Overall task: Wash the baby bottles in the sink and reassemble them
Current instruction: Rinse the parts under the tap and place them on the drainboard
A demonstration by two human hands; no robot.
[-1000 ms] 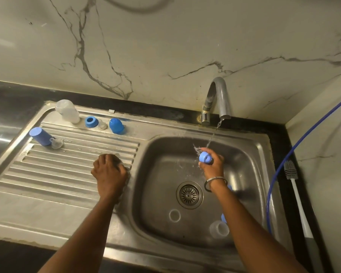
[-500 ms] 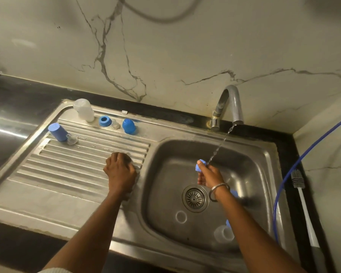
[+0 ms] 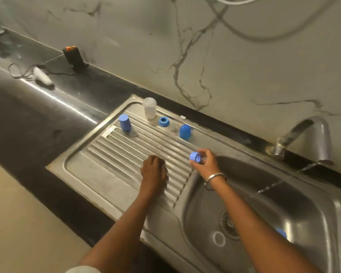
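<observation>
Carrying a blue screw ring (image 3: 195, 157) pinched in fingertips, the right hand (image 3: 206, 164) sits over the seam between basin and drainboard (image 3: 110, 174), likely bound for the drying row. Left hand (image 3: 154, 171) rests knuckles-up on the ribbed drainboard near its basin-side edge, fingers curled under; whether it holds anything, cannot tell. Probably bracing.

Along the drainboard's back edge: clear bottle (image 3: 149, 107) neck-down, second blue ring (image 3: 163, 121), blue cap (image 3: 185, 131). Near the back-left corner, blue bottle (image 3: 124, 122) upended with a clear teat (image 3: 133, 133) touching it. Inverted, presumably, to drain.

Tap (image 3: 303, 134) at the sink's back rim is running. In the basin: a white ring (image 3: 219, 238) just beside the drain (image 3: 229, 223), and something blue (image 3: 281, 232) half hidden behind the right forearm. These probably await washing.
</observation>
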